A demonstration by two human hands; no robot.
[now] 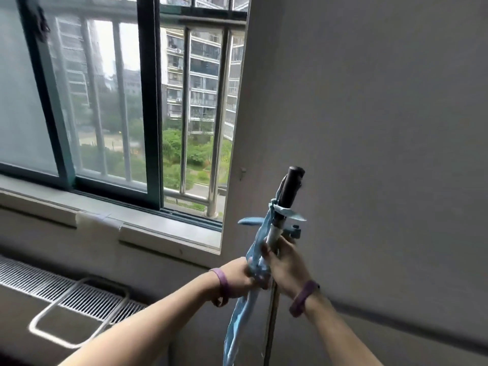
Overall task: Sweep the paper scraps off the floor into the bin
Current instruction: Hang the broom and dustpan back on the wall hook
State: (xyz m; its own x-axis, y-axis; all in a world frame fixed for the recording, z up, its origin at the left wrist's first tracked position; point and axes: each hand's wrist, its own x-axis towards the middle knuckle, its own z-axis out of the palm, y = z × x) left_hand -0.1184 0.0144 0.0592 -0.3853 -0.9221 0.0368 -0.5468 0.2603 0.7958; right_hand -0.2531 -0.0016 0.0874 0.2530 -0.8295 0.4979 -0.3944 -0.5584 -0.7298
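A broom handle (289, 191) with a black top grip and a metal shaft stands upright against the grey wall near the window corner. A light blue cloth strip (244, 310) is tied below the grip and hangs down along the shaft. My right hand (286, 265) is closed around the shaft just under the knot. Beside it, my left hand (241, 276) is gripping the blue strip. Both wrists wear purple bands. The broom head, the paper scraps, the floor and the bin are out of view.
A dark-framed sliding window (150, 107) with outer metal bars fills the left. Under it runs a pale sill (148, 223), a radiator grille (60, 289) and a white wire rack (76, 313). A plain grey wall (383, 128) covers the right.
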